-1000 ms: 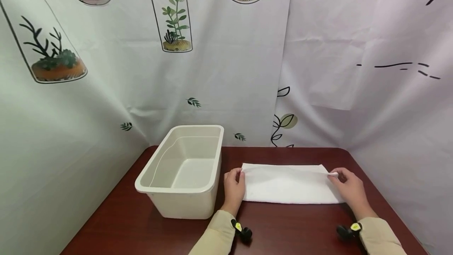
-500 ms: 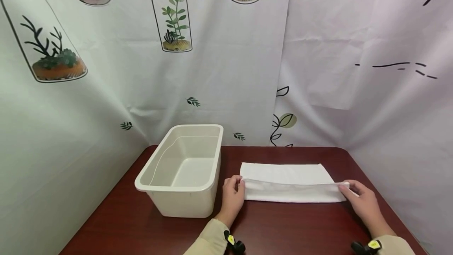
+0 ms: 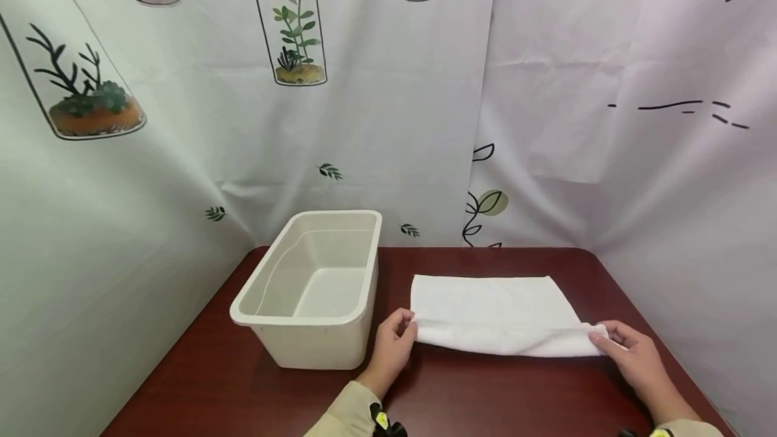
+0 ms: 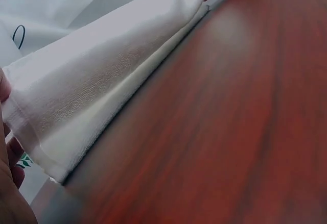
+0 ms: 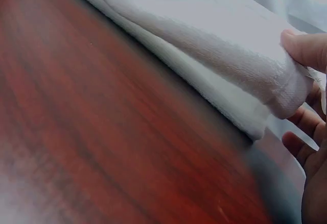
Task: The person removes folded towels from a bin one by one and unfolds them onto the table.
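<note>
A white towel (image 3: pixel 494 299) lies on the dark red table, its near part folded over in a band along the front. My left hand (image 3: pixel 391 349) pinches the left end of that band between thumb and fingers. At the opposite end, my right hand (image 3: pixel 634 356) pinches the right corner. In the left wrist view the towel (image 4: pixel 102 60) slants up and away from the thumb, with a lower layer against the table. The right wrist view has the thumb on top of the folded towel (image 5: pixel 219 40) and fingers beneath; the loop of the fold stands slightly off the lower layer.
An off-white plastic tub (image 3: pixel 306 342) stands left of the towel, close to my left hand. The wooden table (image 3: pixel 485 396) reaches back to a white curtain (image 3: pixel 388 120) printed with plants in jars, which also hangs along both sides.
Both hands have drawn the towel's held edge from the far side toward the near side and lowered it, so a folded band now lies along the front. The tub has stayed put.
</note>
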### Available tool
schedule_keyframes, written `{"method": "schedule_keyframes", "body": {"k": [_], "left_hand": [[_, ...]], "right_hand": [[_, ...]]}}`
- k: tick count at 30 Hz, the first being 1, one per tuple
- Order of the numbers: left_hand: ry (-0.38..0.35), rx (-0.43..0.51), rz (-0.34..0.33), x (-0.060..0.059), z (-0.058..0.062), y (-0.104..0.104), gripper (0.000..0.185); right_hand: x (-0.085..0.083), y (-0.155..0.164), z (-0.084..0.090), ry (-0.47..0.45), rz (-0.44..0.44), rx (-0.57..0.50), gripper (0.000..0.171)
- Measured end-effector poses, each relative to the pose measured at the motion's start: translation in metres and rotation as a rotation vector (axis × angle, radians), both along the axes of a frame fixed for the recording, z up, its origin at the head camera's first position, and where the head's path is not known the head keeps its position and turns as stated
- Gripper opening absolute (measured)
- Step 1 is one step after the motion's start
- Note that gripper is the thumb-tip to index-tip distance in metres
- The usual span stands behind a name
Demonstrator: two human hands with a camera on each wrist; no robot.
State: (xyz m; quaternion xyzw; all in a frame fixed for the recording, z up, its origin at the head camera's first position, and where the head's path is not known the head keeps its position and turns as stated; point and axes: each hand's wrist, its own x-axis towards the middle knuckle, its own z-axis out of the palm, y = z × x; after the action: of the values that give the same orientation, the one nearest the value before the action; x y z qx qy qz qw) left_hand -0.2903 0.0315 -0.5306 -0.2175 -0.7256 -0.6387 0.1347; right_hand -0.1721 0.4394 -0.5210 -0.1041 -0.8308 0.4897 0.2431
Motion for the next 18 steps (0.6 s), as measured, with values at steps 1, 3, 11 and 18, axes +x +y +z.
{"method": "schedule_keyframes", "body": {"k": [1,3,11,18], "left_hand": [[0.008,-0.007,-0.009,0.001,0.000,-0.002,0.014],[0.048,-0.022,-0.031,0.003,-0.001,-0.004,0.014],[0.187,-0.102,-0.137,0.008,-0.005,-0.016,0.014],[0.093,-0.244,-0.205,0.011,-0.003,-0.019,0.014]], "right_hand": [[0.002,0.000,0.000,0.004,0.008,0.001,0.006],[0.005,0.001,-0.001,0.010,0.019,0.014,0.006],[0.022,0.000,0.001,-0.071,0.036,0.021,0.006],[0.027,0.001,-0.002,-0.124,0.067,0.153,0.018]]}}
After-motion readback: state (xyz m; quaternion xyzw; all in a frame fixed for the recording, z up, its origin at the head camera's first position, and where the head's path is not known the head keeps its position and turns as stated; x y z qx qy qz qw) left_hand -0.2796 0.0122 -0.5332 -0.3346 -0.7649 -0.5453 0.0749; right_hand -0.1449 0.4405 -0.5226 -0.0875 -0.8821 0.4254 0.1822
